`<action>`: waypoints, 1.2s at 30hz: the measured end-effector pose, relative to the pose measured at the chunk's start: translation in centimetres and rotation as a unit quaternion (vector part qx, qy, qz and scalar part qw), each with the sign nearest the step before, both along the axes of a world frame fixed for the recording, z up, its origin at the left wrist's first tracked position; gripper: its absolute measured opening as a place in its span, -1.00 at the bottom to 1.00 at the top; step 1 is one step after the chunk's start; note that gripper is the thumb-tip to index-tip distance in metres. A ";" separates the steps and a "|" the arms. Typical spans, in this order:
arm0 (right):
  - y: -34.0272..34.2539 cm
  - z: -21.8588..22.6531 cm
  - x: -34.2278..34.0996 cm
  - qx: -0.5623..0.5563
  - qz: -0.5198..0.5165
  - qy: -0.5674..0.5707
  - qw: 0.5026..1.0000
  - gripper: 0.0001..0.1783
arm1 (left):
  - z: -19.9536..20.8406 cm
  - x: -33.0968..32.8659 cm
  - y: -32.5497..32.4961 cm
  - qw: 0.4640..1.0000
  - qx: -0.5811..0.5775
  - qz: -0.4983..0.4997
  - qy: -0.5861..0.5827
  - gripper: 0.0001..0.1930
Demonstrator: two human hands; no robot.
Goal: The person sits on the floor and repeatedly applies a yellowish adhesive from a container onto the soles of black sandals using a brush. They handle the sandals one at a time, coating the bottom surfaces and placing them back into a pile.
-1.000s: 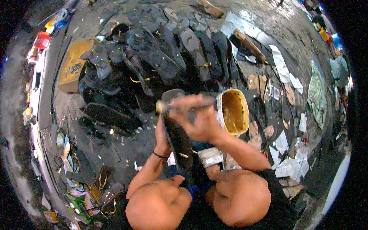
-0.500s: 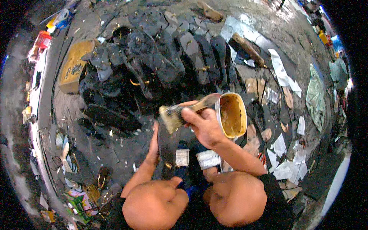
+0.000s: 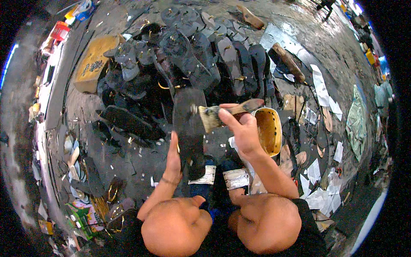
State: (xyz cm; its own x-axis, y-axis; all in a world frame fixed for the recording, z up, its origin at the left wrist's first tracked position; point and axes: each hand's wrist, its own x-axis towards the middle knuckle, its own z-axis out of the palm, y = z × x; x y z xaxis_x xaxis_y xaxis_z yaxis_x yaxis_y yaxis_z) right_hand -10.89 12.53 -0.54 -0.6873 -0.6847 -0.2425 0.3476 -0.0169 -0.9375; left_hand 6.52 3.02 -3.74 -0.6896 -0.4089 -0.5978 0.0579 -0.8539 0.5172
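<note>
The left hand [image 3: 173, 160] grasps a dark sole [image 3: 188, 124] while the right hand's [image 3: 244, 130] fingers clench a glue brush [image 3: 224, 112] just left of the yellow pot [image 3: 274, 128].

A grimy floor [image 3: 141, 167] carries dark soles [image 3: 192, 64], paper scraps [image 3: 321, 85], a yellow tub [image 3: 267, 130].

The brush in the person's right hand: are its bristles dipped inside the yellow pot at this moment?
No: the brush in the right hand is held outside the yellow pot, bristles by the dark sole.
</note>
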 end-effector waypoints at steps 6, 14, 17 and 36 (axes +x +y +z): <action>-0.5 0.9 1.7 0.039 0.034 0.374 0.926 -0.82 | 2.5 -6.4 -3.9 0.986 -0.068 0.154 0.007 -0.23; -1.9 3.3 4.3 -0.110 0.121 0.355 0.921 -0.76 | -1.9 -5.4 -4.1 0.995 0.028 0.024 0.088 -0.16; -1.8 3.2 -1.8 0.045 -0.016 0.254 0.966 -0.75 | 1.7 -7.5 -2.7 0.992 -0.023 0.049 0.111 -0.19; -0.6 1.0 -0.9 0.073 0.008 0.335 0.939 -0.80 | 0.6 -5.8 -3.3 0.988 -0.070 0.099 0.094 -0.28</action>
State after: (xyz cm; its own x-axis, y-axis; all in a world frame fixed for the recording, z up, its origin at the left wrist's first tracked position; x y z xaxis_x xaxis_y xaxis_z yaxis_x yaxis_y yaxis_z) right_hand -11.75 11.94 0.48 -0.7090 -0.6895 0.1484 -0.3215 0.1287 -0.9381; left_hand 0.68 -0.26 -3.16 -0.6815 -0.6164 -0.3944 0.3226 -0.7368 0.5942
